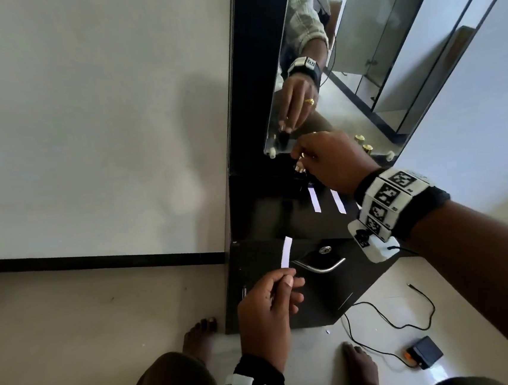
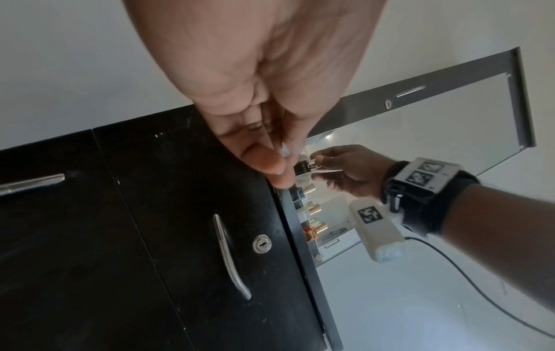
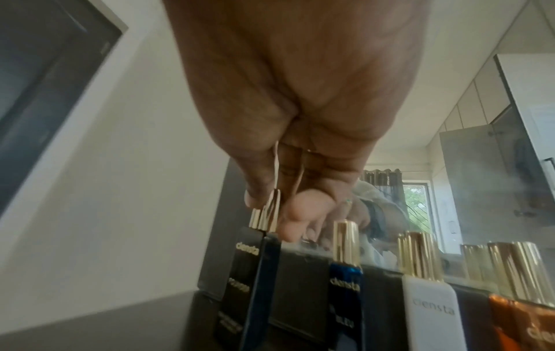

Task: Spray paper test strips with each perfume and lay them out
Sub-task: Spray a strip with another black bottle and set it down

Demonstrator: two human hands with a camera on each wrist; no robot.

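Note:
My left hand [image 1: 286,279] pinches one end of a white paper strip [image 1: 286,253] in front of the dark cabinet; the strip stands up from thumb and forefinger. My right hand [image 1: 301,163] reaches to the mirror's foot and pinches the gold cap [image 3: 265,218] of the black perfume bottle [image 3: 240,273]. Thin spare strips [image 3: 276,166] are tucked in that same hand. Beside it stand a blue bottle [image 3: 345,296], a white bottle [image 3: 429,313] and an orange bottle [image 3: 522,325], all gold-capped. Two strips [image 1: 315,200] [image 1: 338,202] lie flat on the cabinet top.
A mirror [image 1: 357,58] rises right behind the bottles. The dark cabinet [image 1: 255,285] has a metal door handle [image 1: 319,266] and a lock [image 1: 325,249]. On the floor lie a black cable [image 1: 392,325] and a small black box [image 1: 425,356]. Bare feet stand by the cabinet's base.

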